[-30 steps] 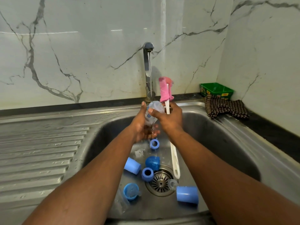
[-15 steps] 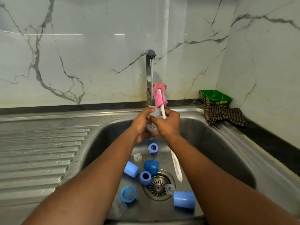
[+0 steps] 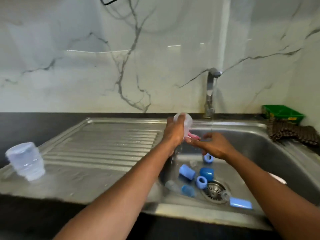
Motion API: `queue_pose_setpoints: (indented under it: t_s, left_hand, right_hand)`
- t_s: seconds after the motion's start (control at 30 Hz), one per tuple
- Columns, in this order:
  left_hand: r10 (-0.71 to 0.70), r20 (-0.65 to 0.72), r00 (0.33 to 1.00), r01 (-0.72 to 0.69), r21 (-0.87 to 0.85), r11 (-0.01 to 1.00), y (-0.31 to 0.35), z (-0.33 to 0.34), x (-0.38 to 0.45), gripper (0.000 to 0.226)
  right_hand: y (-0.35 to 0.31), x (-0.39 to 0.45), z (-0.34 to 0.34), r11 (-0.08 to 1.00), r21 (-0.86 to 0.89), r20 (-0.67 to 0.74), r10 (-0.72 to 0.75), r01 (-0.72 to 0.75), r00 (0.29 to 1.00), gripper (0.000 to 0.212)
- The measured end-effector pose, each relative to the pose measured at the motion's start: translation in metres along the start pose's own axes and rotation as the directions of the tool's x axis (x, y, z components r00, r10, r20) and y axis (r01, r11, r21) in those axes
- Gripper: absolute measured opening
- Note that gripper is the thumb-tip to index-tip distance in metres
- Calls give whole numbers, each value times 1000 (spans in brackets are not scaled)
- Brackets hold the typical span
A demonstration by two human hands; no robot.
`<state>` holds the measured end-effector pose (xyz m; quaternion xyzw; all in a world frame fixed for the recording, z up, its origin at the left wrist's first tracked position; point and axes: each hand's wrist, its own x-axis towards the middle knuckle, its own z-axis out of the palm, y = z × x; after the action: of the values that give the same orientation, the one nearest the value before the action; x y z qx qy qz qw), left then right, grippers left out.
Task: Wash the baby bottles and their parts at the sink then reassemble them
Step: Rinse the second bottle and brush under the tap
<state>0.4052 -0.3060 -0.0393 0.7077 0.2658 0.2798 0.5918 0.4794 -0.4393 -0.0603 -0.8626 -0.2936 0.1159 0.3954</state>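
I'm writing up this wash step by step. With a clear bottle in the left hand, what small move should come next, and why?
Probably carry the clear bottle in the left hand over to the draining board and stand it by the bottle already there: it drips upturned, away from the tap's stream.
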Motion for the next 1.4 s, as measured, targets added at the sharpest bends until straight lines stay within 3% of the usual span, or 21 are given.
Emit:
queue_pose_setpoints:
  t_s: [0.07,0.17,0.27,0.4,0.5,0.63,0.9,1.1,1.27,1.4]
  left_hand:
    - [-22,82,996,17,59,998,10,-32,-27,69]
    - [63,156,986,-79,97,992,17,-69,-54,81]
    - [145,22,989,-147,158,976,12,-109,-71,90]
    - [251,-196,948,-184,309,933,-11,-183,-93,70]
    - [215,-365,906,-101,307,946,-36,-240,-103,67]
    - [215,-425,879,-54,359,932,-58,-296,-111,70]
    - [175,-456,872,-26,315,949,-71,-296,-104,63]
    - [184,-476,860,-12,343,939,-69,-293,-109,79]
    - [176,-431,885,60,480,875,-64,-286,-122,96]
    - [239,-452,860,75,574,816,-56,-275,-129,107]
  right_hand:
    - [-16,-13,14,989,-81,-16,-128,126,992,101]
    - [-52,-35,37,933,-157,27,-323,323,946,67]
    - [-87,-52,62,902,-106,81,-412,419,908,46]
    - [-114,-61,114,859,-267,56,-438,437,897,51]
    - [-126,-65,142,823,-330,1,-490,463,872,43]
    - [-124,-68,160,784,-327,55,-542,528,839,42]
    - [-122,-71,163,786,-207,111,-572,582,813,40]
    - [-121,-71,162,797,-180,120,-564,577,817,33]
    - [-119,-74,159,816,-159,107,-545,555,832,26]
    - [-119,-78,154,810,-143,101,-560,569,822,20]
